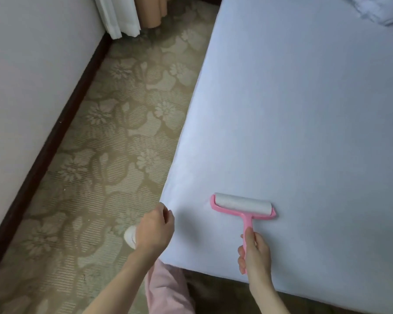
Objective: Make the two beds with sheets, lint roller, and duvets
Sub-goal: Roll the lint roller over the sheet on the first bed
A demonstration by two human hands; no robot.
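Observation:
A smooth pale sheet [304,109] covers the bed, which fills the right side of the view. A pink lint roller [243,206] with a white roll lies flat on the sheet near the bed's near left corner. My right hand [255,254] grips its pink handle from below. My left hand [156,230] hovers at the bed's left edge with its fingers loosely curled and nothing in it. A crumpled white duvet [379,7] shows at the far right corner of the bed.
Floral carpet [114,137] runs between the bed and a pale wall with a dark baseboard [55,132] on the left. Curtains [127,17] hang at the far end of the gap. My pink trouser leg [166,288] and white shoe [131,237] stand beside the bed corner.

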